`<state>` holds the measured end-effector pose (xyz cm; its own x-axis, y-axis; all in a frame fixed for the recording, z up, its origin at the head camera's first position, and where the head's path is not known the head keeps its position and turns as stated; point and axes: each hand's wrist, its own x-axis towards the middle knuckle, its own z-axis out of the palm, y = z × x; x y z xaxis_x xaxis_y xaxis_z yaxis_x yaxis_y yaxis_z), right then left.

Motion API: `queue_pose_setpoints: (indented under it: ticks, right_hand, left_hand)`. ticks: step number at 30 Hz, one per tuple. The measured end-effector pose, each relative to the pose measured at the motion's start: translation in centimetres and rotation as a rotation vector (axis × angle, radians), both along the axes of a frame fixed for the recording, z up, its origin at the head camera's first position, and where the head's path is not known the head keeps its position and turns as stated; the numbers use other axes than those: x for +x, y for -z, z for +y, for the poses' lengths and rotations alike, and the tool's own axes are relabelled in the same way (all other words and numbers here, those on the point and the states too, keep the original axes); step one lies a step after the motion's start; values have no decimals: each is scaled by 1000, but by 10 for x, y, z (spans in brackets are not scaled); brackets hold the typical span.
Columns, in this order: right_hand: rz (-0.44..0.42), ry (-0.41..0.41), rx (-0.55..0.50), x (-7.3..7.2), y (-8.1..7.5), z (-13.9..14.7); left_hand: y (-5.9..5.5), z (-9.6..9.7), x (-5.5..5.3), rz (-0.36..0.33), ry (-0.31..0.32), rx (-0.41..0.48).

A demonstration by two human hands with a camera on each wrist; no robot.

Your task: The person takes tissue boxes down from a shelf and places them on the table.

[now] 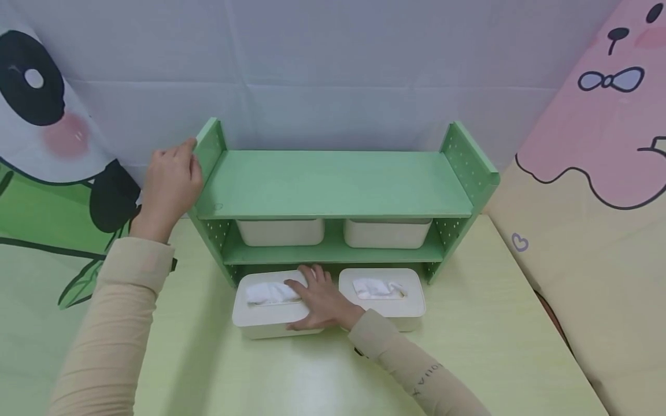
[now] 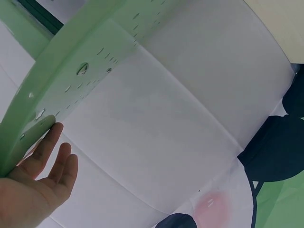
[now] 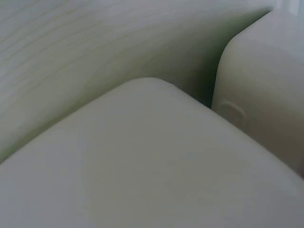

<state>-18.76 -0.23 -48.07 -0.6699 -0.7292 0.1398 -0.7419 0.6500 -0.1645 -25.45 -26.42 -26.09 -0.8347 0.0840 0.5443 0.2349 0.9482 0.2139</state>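
Note:
My left hand (image 1: 171, 188) grips the upper edge of the left side panel (image 1: 210, 144) of a green shelf unit (image 1: 333, 182). In the left wrist view, fingers (image 2: 45, 142) lie against that panel's edge. On the table in front of the shelf, my right hand (image 1: 325, 300) spans the right end of a white tissue box (image 1: 260, 318), fingers at the back and thumb at the front. White tissue shows in its lid slot. A second white tissue box (image 1: 411, 300) stands just right of it. Close-up box corners (image 3: 152, 142) fill the right wrist view; that hand's fingers are hidden there.
Two white bins (image 1: 281, 233) sit on the shelf's middle level, under its top board. The unit stands on a pale wooden table (image 1: 291, 375) against a fabric backdrop (image 1: 333, 69) printed with cartoon animals. The right side panel (image 1: 470, 156) rises above the top board.

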Motion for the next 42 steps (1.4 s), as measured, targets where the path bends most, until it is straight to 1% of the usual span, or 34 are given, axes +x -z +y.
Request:
queue_pose_setpoints:
  ticks: [7, 12, 17, 22, 25, 29, 33, 34, 37, 42]
  right_hand:
    - [-68, -22, 31, 7, 2, 6]
    - [-77, -32, 58, 14, 2, 11]
    - [-68, -39, 70, 21, 3, 17]
    - [-86, -45, 79, 27, 3, 23]
    - [-105, -45, 71, 30, 3, 27]
    - [-109, -49, 40, 34, 3, 32]
    - [-77, -57, 13, 38, 2, 39]
    - [-64, -58, 6, 38, 1, 40]
    - [-4, -73, -15, 38, -4, 45]
    - [120, -83, -44, 38, -11, 56]
  left_hand:
    - [3, 5, 14, -11, -16, 1]
    - [5, 8, 22, -21, -30, 1]
    - [7, 12, 29, -15, -40, 3]
    - [10, 15, 37, -10, -46, 5]
    - [10, 17, 43, -6, -50, 6]
    - [10, 20, 50, 8, -56, 13]
    - [11, 23, 57, 22, -62, 14]
    - [11, 23, 57, 21, -62, 12]
    - [11, 23, 57, 14, -63, 12]
    - [11, 23, 56, 10, -61, 16]
